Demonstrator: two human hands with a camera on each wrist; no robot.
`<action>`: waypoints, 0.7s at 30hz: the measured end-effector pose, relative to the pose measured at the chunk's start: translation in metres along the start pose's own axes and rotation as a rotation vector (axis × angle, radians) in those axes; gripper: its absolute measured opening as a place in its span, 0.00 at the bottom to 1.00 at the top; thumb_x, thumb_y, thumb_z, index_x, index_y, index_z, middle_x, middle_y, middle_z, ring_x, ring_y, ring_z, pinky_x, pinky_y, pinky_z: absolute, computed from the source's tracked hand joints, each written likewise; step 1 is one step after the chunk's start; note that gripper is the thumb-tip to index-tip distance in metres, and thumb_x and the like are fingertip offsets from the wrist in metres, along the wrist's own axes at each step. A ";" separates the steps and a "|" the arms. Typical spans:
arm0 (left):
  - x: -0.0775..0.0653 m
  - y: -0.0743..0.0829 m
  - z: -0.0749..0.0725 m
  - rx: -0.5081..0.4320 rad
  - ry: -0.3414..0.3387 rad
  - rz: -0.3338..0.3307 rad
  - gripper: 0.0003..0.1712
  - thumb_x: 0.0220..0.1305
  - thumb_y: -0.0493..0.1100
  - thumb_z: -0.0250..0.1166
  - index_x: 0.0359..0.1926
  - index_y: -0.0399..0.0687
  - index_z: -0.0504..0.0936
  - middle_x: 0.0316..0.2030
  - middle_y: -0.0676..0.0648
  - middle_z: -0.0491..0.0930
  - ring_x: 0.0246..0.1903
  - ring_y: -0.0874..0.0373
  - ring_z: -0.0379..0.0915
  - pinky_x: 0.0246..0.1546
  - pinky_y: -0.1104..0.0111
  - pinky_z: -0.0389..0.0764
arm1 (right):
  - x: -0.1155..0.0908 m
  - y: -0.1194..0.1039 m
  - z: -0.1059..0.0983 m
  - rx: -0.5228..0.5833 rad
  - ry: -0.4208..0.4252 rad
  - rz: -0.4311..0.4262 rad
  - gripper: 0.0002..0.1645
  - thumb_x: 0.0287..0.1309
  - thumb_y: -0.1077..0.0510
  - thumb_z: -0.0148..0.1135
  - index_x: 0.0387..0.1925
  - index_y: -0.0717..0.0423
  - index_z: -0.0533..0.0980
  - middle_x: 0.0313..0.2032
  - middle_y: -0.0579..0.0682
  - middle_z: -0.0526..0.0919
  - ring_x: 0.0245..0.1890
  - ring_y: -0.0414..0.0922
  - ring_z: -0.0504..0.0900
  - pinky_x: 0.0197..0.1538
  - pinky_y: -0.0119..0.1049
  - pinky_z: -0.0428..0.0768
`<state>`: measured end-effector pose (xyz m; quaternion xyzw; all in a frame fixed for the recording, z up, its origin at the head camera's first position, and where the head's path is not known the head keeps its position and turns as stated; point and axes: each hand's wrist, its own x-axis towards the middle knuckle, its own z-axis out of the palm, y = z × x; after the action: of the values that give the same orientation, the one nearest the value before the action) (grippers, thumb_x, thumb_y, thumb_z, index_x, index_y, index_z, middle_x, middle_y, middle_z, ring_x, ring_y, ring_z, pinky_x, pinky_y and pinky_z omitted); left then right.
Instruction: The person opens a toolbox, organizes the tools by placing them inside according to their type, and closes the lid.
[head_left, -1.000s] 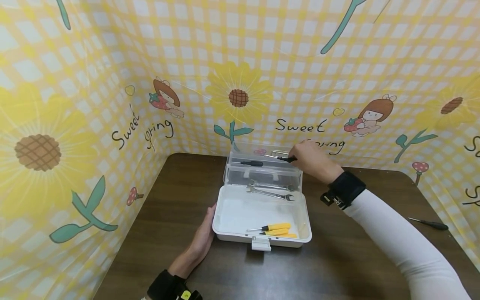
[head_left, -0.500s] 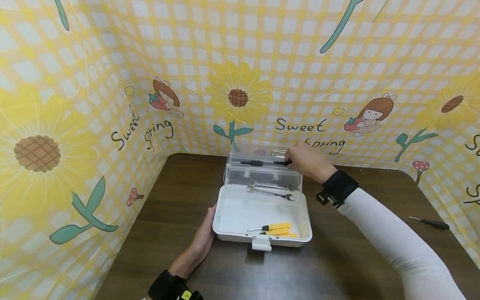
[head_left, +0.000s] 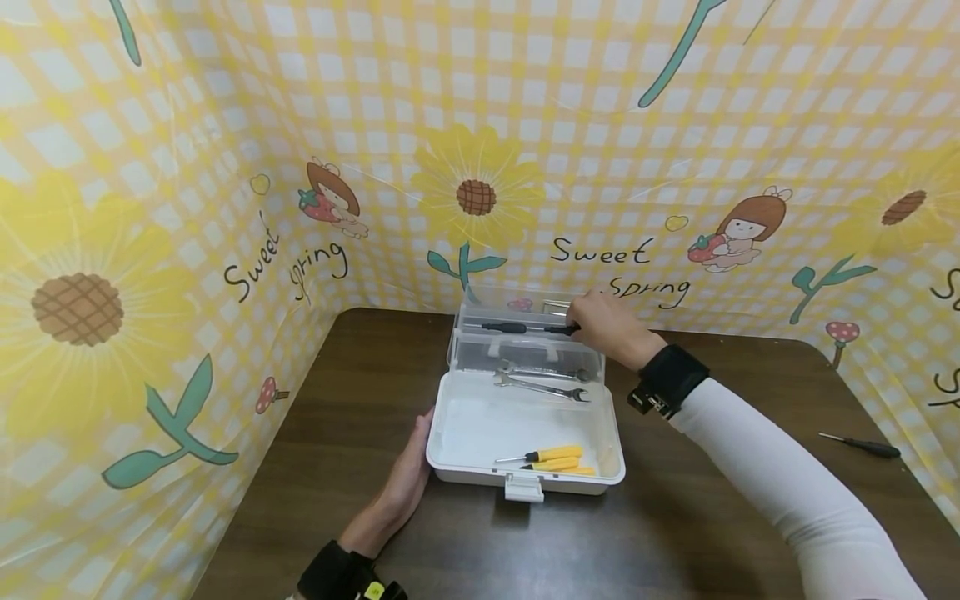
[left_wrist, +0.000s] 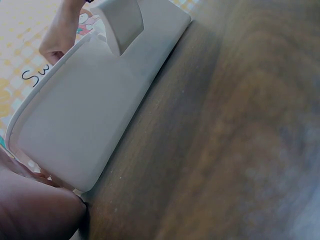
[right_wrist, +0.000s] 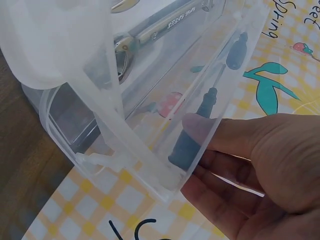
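Note:
In the head view, an open white toolbox (head_left: 517, 425) stands on the table, its clear trays raised at the back. My right hand (head_left: 609, 327) is at the rear tray's right end, holding a black-handled screwdriver (head_left: 560, 329). In the right wrist view, the thumb (right_wrist: 197, 127) lies over the handle, while the fingers stay by the tray's outer wall. A second black-handled screwdriver (head_left: 504, 327) lies farther left in that tray. My left hand (head_left: 405, 467) rests against the toolbox's left side, its fingertips partly hidden.
Two wrenches (head_left: 542, 386) lie in the front tray. Several yellow-handled screwdrivers (head_left: 555, 454) lie in the box near the latch (head_left: 524, 487). Another black screwdriver (head_left: 870, 447) is on the table (head_left: 330, 400) at far right. Patterned cloth (head_left: 390, 208) encloses the table's back and sides.
My right hand has lowered the screwdriver into the rear tray and shifted slightly left, in line with the other one. The left hand has stayed against the toolbox.

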<state>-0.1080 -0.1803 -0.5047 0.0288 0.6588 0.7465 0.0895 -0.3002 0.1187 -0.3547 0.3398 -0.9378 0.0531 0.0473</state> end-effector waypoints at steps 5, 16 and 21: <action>0.001 0.001 0.000 0.005 0.003 -0.012 0.49 0.82 0.72 0.29 0.86 0.44 0.36 0.86 0.43 0.33 0.84 0.47 0.23 0.80 0.41 0.29 | 0.001 0.001 0.002 -0.022 0.027 0.004 0.12 0.59 0.66 0.76 0.23 0.57 0.82 0.21 0.47 0.78 0.21 0.44 0.72 0.29 0.36 0.68; 0.001 0.000 0.000 -0.009 0.000 0.004 0.48 0.83 0.71 0.28 0.86 0.42 0.34 0.86 0.42 0.32 0.84 0.47 0.22 0.80 0.42 0.29 | -0.004 0.003 0.005 -0.045 0.067 0.011 0.07 0.58 0.65 0.78 0.39 0.61 0.90 0.39 0.56 0.91 0.33 0.49 0.86 0.40 0.45 0.84; 0.002 -0.001 0.000 -0.010 0.000 0.016 0.47 0.84 0.69 0.27 0.85 0.41 0.34 0.86 0.43 0.33 0.84 0.48 0.23 0.81 0.44 0.30 | -0.008 0.004 -0.003 -0.090 0.093 0.036 0.10 0.57 0.63 0.78 0.41 0.59 0.90 0.39 0.56 0.91 0.31 0.49 0.85 0.34 0.45 0.84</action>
<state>-0.1094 -0.1799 -0.5057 0.0335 0.6546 0.7506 0.0837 -0.2967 0.1270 -0.3531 0.3174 -0.9421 0.0274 0.1048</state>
